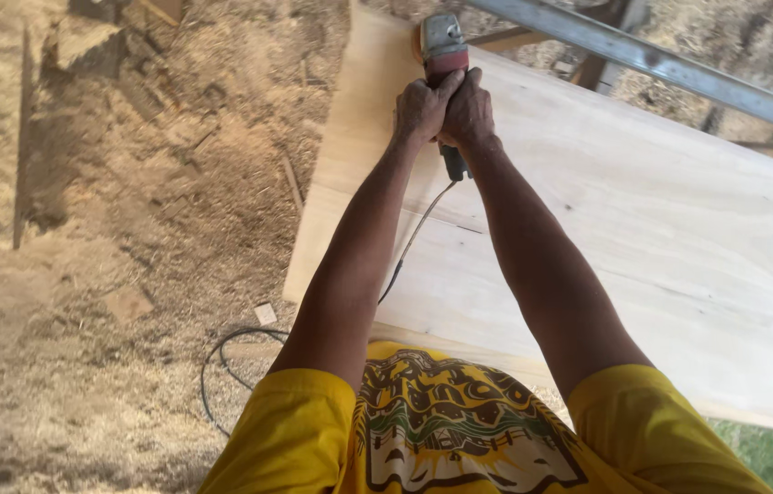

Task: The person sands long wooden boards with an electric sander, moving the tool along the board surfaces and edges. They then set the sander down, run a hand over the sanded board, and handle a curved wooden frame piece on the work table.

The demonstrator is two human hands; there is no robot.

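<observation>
A red and grey power grinder [442,48] rests on a wide pale wooden board [679,238] near the board's far left corner. My left hand [419,108] and my right hand [469,112] are both wrapped around the tool's body, side by side, arms stretched out. The dark rear handle pokes out below my hands. From it a thin black power cord [414,233] runs back over the board, drops off the near edge and loops on the ground at lower left.
Sawdust and wood scraps cover the ground [112,274] to the left of the board. A grey metal bar [679,69] crosses diagonally at the top right. Rough timber pieces lie at the top left. My yellow printed shirt fills the bottom.
</observation>
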